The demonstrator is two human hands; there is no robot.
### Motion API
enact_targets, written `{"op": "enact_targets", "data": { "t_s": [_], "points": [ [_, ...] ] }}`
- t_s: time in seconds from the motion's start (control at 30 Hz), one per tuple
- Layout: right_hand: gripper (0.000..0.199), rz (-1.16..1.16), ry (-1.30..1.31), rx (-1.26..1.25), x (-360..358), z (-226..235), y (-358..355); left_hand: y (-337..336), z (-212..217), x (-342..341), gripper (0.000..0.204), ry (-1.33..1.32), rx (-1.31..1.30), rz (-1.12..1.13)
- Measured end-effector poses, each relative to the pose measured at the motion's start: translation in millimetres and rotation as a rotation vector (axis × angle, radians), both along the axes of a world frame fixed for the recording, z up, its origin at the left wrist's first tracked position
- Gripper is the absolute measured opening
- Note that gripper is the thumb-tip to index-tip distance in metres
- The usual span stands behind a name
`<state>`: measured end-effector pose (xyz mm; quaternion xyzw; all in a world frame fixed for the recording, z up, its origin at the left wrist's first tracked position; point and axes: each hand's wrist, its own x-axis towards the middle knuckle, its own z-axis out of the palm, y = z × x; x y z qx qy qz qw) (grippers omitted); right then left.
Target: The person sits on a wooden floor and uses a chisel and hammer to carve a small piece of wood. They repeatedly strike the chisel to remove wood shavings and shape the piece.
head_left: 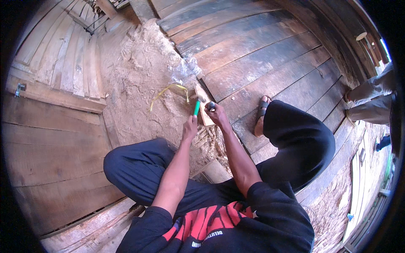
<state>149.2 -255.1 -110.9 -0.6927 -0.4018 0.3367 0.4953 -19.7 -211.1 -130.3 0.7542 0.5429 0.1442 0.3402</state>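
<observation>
My left hand [190,126] is closed round the green handle of a hammer [197,108]. The hammer's head, blurred, is over a narrow pale piece of wood [208,121]. Just to the right, my right hand [218,115] grips a chisel-like tool [211,106] by its dark round handle. Its working end is hidden by the hand and the viewing angle. The wood lies lengthwise between my legs, along the edge of the plank floor, with wood shavings [206,141] near its close end.
A yellow strap [171,86] and a crumpled clear plastic sheet [185,71] lie on sawdust-covered ground [126,80] beyond the left hand. Wooden planks [253,59] spread to the right. A wooden panel [55,147] stands at left. Another person's legs [371,101] are at far right.
</observation>
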Motion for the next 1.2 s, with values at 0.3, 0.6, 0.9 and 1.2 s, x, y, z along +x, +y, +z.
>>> {"op": "enact_targets", "data": {
  "t_s": [0.3, 0.6, 0.9, 1.2],
  "points": [
    [0.025, -0.151, 0.171, 0.045, 21.0, -30.0, -4.8, -25.3, -15.5, -8.7, 0.035, 0.115, -0.062, 0.048],
    [0.027, -0.635, 1.076, -0.039, 47.5, -77.1, -73.0, -26.2, -6.3, -8.0, 0.034, 0.071, -0.145, 0.119],
    [0.031, -0.513, 0.553, 0.092, 54.6, -41.8, -15.6, -18.3, -21.5, -8.7, 0.04, 0.072, -0.119, 0.09],
    [0.032, -0.276, 0.213, -0.034, 39.1, 23.2, 2.9, -21.6, -28.5, -17.4, 0.041, 0.071, -0.1, 0.093]
  ]
}}
